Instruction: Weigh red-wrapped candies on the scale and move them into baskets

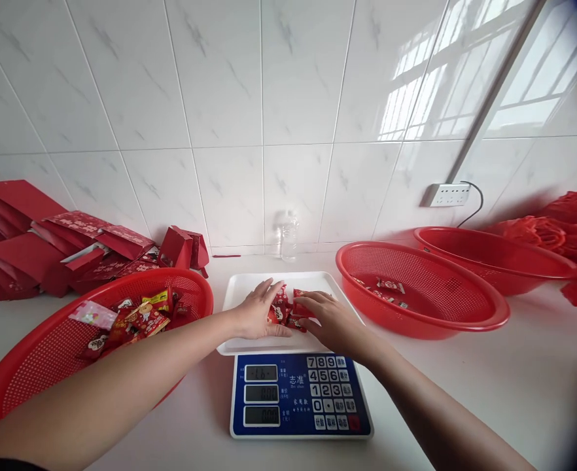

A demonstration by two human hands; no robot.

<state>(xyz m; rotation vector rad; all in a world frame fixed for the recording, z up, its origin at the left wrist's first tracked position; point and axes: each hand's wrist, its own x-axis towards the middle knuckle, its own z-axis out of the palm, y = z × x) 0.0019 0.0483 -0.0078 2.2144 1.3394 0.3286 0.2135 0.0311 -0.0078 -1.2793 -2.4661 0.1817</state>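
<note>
A blue electronic scale (301,394) with a keypad carries a white tray (249,286). A small heap of red candy packets (287,309) lies on the tray. My left hand (258,312) rests on the tray at the heap's left side, fingers stretched out and touching the packets. From the right, my right hand (332,320) lies palm down with its fingers over the packets, gathering them against the left hand. Neither hand visibly grips a packet.
A red mesh basket (38,356) with assorted wrapped sweets sits at left, two more red baskets (465,314) at right, one with a few packets. Red gift boxes (48,245) pile at back left. A clear bottle (288,237) stands by the tiled wall; red bags (573,229) at far right.
</note>
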